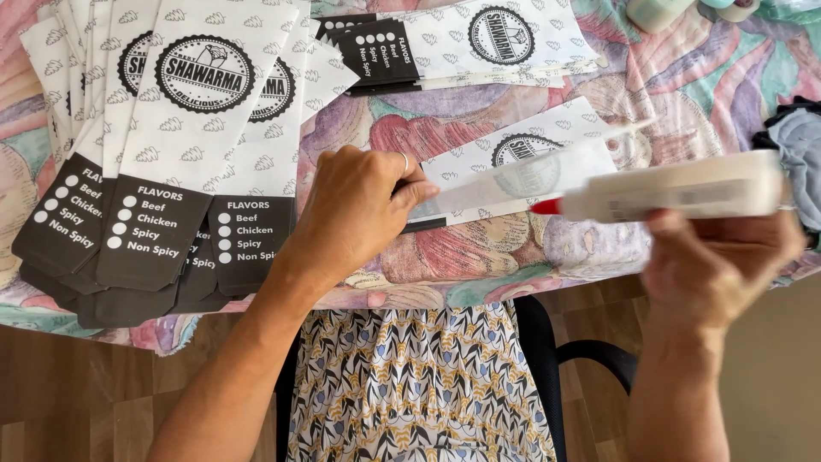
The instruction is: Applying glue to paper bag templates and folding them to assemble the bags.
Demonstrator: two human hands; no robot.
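The left hand (pixel 359 210) is pressing, fingers curled, on the near end of a flat paper bag (pixel 522 167) whose long axis is running toward two o'clock across the desk (pixel 684 77). The right hand (pixel 714 265) is gripping a white glue bottle (pixel 676 190), its red tip pointing at nine o'clock toward the bag, just beside it.

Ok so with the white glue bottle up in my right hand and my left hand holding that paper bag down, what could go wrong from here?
1. The white glue bottle with a red tip in the right hand looks motion-blurred; glue might drip onto the colourful patterned tablecloth.
2. The left hand pins only one end of the white printed paper bag, so its raised flap might shift.
3. The finished stack of bags lies close and could get smeared.
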